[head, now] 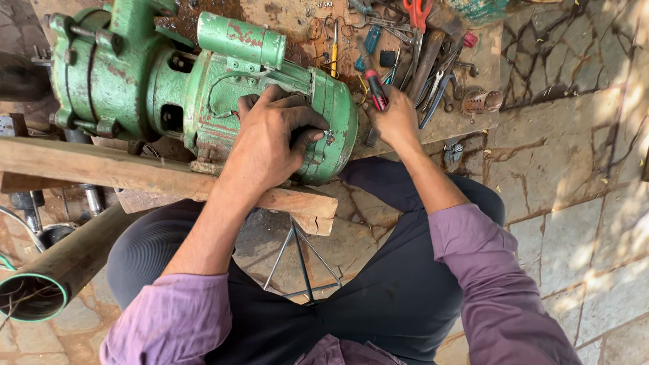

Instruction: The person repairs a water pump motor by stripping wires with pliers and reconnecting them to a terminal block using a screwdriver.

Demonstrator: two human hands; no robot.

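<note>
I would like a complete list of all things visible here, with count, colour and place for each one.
Motor pump: one, green with rust patches, lying on its side on the wooden plank, upper left.
Wooden plank: one, brown, under the motor pump, running across the left.
Workboard: one, brown and stained, top centre, holding the tools.
Hand tools: a heap, count unclear, mostly grey metal, on the workboard.
Scissors: one pair, red handles, top edge.
Screwdriver: one, yellow handle, beside the motor pump.
Pipe: one, dark with green rim, lower left.
Stone floor: grey-brown slabs, right side.
Left hand: resting on the motor pump's end.
Right hand: holding a red-handled tool.
</note>
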